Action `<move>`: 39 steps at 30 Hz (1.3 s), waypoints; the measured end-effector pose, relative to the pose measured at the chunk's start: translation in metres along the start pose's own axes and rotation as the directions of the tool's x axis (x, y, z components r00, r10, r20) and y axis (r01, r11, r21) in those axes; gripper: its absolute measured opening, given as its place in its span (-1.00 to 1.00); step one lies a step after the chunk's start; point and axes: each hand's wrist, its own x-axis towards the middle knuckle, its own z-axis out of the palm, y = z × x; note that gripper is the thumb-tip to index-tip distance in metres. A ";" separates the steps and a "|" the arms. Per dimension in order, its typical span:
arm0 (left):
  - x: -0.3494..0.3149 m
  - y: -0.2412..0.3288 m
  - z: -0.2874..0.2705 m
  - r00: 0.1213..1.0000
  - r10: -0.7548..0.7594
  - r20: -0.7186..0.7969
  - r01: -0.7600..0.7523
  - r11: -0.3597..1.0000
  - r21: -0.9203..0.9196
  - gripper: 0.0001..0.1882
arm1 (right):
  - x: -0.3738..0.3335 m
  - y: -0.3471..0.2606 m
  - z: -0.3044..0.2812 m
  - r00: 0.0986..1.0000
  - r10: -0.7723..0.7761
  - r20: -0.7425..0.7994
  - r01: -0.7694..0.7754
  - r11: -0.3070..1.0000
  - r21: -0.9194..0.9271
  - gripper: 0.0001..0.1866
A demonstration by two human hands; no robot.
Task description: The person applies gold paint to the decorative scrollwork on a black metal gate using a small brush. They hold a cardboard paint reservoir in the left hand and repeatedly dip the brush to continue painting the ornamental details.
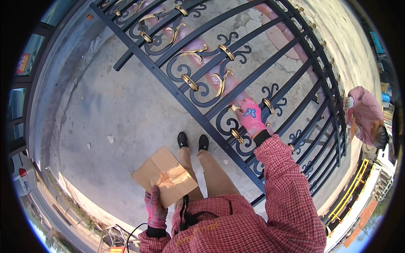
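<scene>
My left hand [155,208], in a stained pink glove, grips the lower edge of a brown cardboard piece [157,168] with a shiny gold-copper smear at its middle. My right hand [249,115], in a pink glove with a blue patch, reaches over the black metal railing [171,86]. Its fingers are closed beside a scroll ornament [228,126]; a small gold-tan bit shows at the fingertips, and whatever they hold is hidden. Gold collars [190,82] and gold-coloured leaves [221,83] decorate the scrolls along the bars.
At the far right a person in a pinkish top [366,111] bends beside the railing, with a gloved hand [349,102] at its edge. My dark shoes [182,139] stand on grey concrete [114,109]. Pink-purple paint marks the ground under the bars. A yellow metal frame [353,187] is at lower right.
</scene>
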 end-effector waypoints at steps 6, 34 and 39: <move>0.009 0.010 -0.002 1.000 -0.008 -0.023 0.009 1.000 0.026 -0.55 | -0.018 -0.004 0.003 1.000 -0.023 0.012 0.023 1.000 -0.004 -0.81; -0.001 0.019 -0.006 1.000 0.017 0.014 -0.017 1.000 0.011 -0.53 | -0.146 0.033 0.017 0.995 -0.070 0.074 0.058 0.987 0.153 -0.72; -0.001 0.024 0.000 0.999 0.036 0.011 -0.036 0.999 -0.028 -0.55 | -0.087 -0.015 -0.037 0.978 -0.004 -0.210 0.087 0.918 0.388 -0.64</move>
